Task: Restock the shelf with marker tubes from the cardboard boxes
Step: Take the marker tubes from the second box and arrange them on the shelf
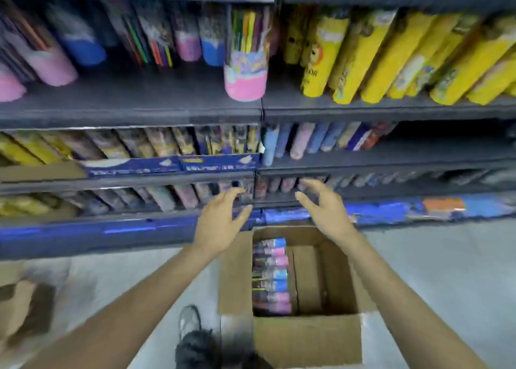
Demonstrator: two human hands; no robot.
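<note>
With my left hand (220,223) and right hand (324,209) both spread and empty above the cardboard box (307,338), I'd judge its stacked marker tubes (270,276) light, stiff, slick, best grasped mid-barrel.

Both empty hands (272,215) hover above the tube-filled cardboard box (307,338).

Evenly lit from above, blurred throughout by motion, shelves (131,111) bowed at edges by wide-angle distortion.
</note>
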